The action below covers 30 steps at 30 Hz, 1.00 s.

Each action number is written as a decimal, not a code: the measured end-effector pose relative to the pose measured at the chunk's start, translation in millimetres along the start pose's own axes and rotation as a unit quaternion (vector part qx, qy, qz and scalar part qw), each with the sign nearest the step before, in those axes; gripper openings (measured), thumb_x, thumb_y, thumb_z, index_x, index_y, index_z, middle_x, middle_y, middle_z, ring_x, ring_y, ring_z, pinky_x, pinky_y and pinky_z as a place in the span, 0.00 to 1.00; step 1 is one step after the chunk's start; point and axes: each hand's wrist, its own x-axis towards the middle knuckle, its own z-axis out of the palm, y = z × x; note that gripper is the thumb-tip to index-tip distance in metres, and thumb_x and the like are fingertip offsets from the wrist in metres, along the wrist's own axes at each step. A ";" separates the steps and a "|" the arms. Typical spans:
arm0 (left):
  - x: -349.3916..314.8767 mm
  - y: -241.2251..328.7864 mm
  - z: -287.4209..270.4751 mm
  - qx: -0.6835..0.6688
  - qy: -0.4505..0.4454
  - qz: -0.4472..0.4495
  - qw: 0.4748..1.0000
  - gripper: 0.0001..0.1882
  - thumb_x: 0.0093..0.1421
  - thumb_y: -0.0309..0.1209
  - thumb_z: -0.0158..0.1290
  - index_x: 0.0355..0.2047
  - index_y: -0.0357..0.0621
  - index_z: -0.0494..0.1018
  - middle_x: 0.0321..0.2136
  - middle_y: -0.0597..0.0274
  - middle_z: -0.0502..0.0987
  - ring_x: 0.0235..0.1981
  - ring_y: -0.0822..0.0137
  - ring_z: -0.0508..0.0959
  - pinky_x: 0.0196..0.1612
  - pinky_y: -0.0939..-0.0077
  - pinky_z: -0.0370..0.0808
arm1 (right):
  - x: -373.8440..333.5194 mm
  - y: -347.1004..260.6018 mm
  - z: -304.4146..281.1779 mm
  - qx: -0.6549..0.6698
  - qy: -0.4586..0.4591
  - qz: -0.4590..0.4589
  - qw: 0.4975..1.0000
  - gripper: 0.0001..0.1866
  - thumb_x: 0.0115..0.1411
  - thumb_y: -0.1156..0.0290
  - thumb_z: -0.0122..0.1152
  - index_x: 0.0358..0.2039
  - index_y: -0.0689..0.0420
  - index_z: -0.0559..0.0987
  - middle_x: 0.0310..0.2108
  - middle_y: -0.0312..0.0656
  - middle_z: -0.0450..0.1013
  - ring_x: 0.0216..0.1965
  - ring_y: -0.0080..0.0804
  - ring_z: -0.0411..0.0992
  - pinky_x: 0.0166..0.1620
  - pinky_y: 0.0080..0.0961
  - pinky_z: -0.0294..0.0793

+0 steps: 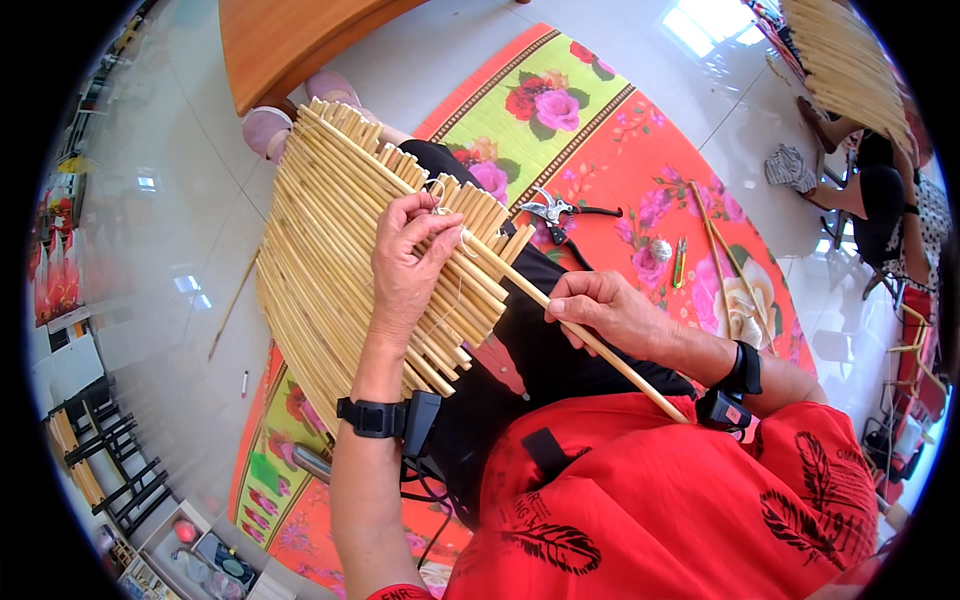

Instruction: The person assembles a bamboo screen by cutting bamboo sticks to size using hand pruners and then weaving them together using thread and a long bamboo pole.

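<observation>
Floor (195,115), sticks (335,235), tray (162,545) of oddments (186,531), apparently

Passage ahead, canes (335,230) left
They wall off the left, and one stick (628,372) bars the lap (522,335). Beyond the pruners (553,208) the cloth (655,150) offers passage; rightward, ball (661,250), cutter (680,263) and two loose sticks (711,222) obstruct.

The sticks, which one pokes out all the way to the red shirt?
The long stick in the right hand. It runs past the row of sticks to the edge of the red shirt; no other stick reaches there.
</observation>
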 end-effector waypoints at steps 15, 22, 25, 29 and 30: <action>-6.3 -2.3 -5.5 -0.017 -0.004 -0.010 1.000 0.10 0.54 0.24 0.61 0.38 0.43 0.81 0.46 0.62 0.71 0.45 0.69 0.73 0.48 0.77 0.73 | -51.0 6.5 -14.5 -0.004 0.005 0.008 1.000 0.13 0.68 0.62 0.49 0.33 0.59 0.75 0.17 0.32 0.67 0.18 0.15 0.65 0.21 0.16 0.64; -31.9 23.2 -26.0 -0.074 0.121 -0.012 0.990 0.11 0.63 0.22 0.52 0.45 0.34 0.75 0.47 0.58 0.73 0.47 0.71 0.75 0.45 0.79 0.75 | -70.3 4.3 -20.0 0.000 -0.061 -0.065 0.996 0.16 0.70 0.60 0.48 0.36 0.59 0.75 0.19 0.32 0.69 0.21 0.15 0.65 0.25 0.16 0.65; -54.3 47.1 -22.8 -0.110 0.161 -0.067 0.979 0.09 0.64 0.23 0.52 0.43 0.34 0.76 0.45 0.59 0.74 0.44 0.72 0.75 0.40 0.80 0.76 | -75.0 4.0 -17.9 -0.015 -0.073 -0.077 0.994 0.16 0.70 0.59 0.47 0.37 0.60 0.75 0.20 0.32 0.69 0.21 0.15 0.66 0.26 0.15 0.65; -83.7 75.6 -12.2 -0.180 0.169 -0.097 0.964 0.09 0.65 0.26 0.51 0.42 0.35 0.76 0.40 0.60 0.76 0.40 0.72 0.77 0.37 0.80 0.76 | -80.8 0.4 -14.4 -0.042 -0.117 -0.078 0.989 0.17 0.71 0.59 0.46 0.38 0.60 0.75 0.20 0.32 0.69 0.23 0.15 0.66 0.28 0.16 0.66; -88.2 85.5 -9.9 -0.213 0.160 -0.109 0.958 0.09 0.65 0.26 0.51 0.42 0.35 0.76 0.39 0.60 0.77 0.39 0.72 0.78 0.36 0.80 0.76 | -81.4 0.8 -13.3 -0.046 -0.124 -0.083 0.988 0.17 0.71 0.59 0.45 0.39 0.60 0.75 0.20 0.32 0.68 0.23 0.15 0.66 0.28 0.16 0.66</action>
